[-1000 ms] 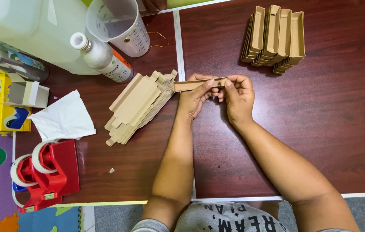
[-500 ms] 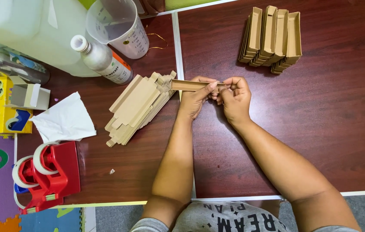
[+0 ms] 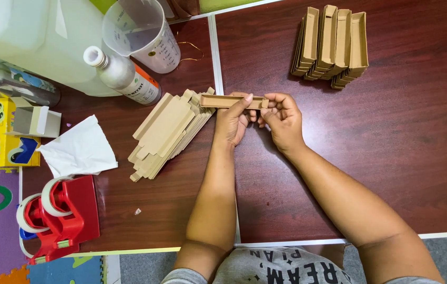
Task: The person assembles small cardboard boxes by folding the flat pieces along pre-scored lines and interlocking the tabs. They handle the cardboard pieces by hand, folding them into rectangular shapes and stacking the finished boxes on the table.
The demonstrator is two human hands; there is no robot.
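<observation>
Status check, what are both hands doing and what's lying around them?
Left hand and right hand both grip one long narrow brown cardboard tray. Flat cardboard blanks pile just left of them. Folded trays stack beyond, apart.

Even, fairly bright indoor light falls from above on the dark reddish-brown wooden table (image 3: pixel 402 158); its polished top shows a soft pale sheen to the right of the stack of folded brown cardboard trays (image 3: pixel 331 44). Shadows are short and soft, lying close under the forearms. The translucent white plastic canister (image 3: pixel 34 37), far left of that stack, is washed out to near white. Focus is sharp throughout, with no visible motion blur.
</observation>
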